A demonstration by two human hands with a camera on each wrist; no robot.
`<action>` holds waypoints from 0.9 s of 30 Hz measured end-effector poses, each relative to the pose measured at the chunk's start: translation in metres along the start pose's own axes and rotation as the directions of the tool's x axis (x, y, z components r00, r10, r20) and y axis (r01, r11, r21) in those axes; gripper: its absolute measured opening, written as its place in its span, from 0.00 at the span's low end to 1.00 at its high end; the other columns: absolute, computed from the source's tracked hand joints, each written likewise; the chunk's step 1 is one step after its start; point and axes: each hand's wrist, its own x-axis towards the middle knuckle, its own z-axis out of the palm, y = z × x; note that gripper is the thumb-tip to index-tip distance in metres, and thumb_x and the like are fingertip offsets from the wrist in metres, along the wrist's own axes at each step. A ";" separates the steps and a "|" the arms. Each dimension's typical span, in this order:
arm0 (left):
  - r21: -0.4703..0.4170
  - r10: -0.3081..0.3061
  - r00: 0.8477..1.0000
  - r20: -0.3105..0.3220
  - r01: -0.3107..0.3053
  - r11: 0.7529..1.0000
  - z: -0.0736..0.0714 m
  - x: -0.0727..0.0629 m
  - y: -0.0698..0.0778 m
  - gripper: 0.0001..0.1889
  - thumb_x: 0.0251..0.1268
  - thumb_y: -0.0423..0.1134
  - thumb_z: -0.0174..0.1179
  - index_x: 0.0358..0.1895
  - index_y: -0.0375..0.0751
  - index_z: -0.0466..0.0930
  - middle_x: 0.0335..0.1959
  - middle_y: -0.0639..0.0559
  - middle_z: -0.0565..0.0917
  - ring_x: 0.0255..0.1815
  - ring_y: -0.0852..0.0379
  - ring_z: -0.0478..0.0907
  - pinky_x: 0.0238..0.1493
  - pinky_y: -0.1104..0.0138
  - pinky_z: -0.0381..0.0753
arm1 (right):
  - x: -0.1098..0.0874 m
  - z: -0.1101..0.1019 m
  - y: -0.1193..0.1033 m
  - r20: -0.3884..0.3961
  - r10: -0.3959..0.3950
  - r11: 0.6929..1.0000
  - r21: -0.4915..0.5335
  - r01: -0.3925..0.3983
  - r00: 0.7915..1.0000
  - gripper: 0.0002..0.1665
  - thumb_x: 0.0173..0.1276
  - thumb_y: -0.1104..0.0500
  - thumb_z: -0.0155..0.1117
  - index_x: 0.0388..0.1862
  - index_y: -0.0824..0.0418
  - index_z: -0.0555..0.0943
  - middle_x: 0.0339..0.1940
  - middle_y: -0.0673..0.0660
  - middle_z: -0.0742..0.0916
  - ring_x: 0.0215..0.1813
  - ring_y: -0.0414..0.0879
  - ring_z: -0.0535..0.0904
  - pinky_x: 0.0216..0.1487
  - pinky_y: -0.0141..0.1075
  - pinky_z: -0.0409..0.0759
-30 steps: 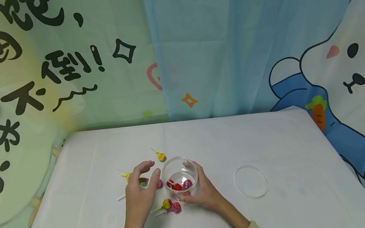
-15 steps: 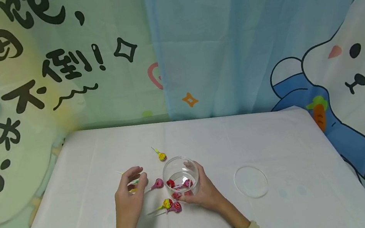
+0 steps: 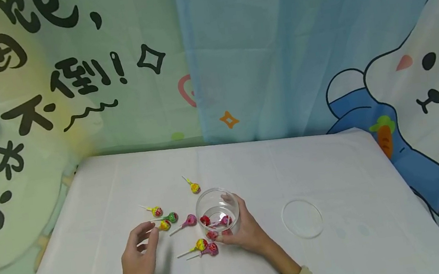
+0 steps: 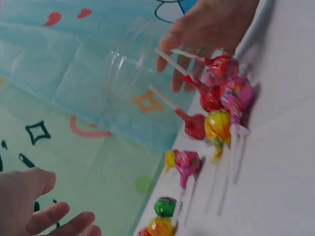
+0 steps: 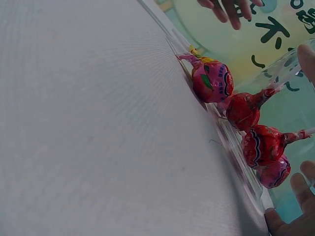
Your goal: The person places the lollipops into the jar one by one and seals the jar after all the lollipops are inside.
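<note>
My right hand grips a clear round jar by its right side, thumb in front. Red and pink lollipops lie at the bottom of the jar, sticks pointing up toward the opening. To the left my left hand hovers with loosely bent fingers, holding nothing. Its fingertips come close to the stick end of a yellow lollipop; the left wrist view shows a gap between hand and candies. Beside that one lie a green lollipop and another yellow-and-red lollipop.
Between hand and jar lies a pink lollipop. A yellow lollipop and a second pink lollipop are in front of the jar; another yellow lollipop is behind. A clear ring-shaped lid lies rightward on the white table.
My left hand has drawn back from beside the jar, leftward and nearer to me, uncovering several lollipops. Candies inside the jar have shifted. My right hand stays in place on the jar.
</note>
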 end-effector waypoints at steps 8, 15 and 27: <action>0.095 -0.095 0.995 -0.010 0.095 0.991 0.004 -0.019 -0.009 0.13 0.68 0.44 0.60 0.52 0.46 0.78 0.48 0.50 0.86 0.46 0.57 0.80 0.39 0.73 0.77 | -0.001 0.000 0.001 0.000 -0.010 1.000 0.002 0.010 1.000 0.64 0.44 0.54 0.82 0.74 0.52 0.51 0.72 0.56 0.69 0.72 0.57 0.67 0.70 0.61 0.63; 0.144 -0.155 0.988 0.028 0.149 0.978 0.014 -0.040 -0.014 0.13 0.66 0.42 0.60 0.51 0.43 0.78 0.45 0.47 0.87 0.43 0.54 0.82 0.37 0.71 0.76 | -0.001 0.000 0.000 -0.002 -0.014 1.000 0.009 0.014 1.000 0.64 0.45 0.53 0.81 0.75 0.52 0.50 0.72 0.56 0.69 0.71 0.57 0.67 0.71 0.61 0.62; 0.158 -0.221 0.971 0.087 0.206 0.966 0.014 -0.051 -0.018 0.14 0.68 0.44 0.58 0.52 0.43 0.78 0.46 0.47 0.86 0.44 0.54 0.81 0.39 0.72 0.74 | 0.000 0.000 -0.002 0.005 -0.005 1.000 0.005 0.005 1.000 0.64 0.46 0.52 0.80 0.75 0.52 0.49 0.73 0.55 0.68 0.72 0.58 0.67 0.70 0.62 0.63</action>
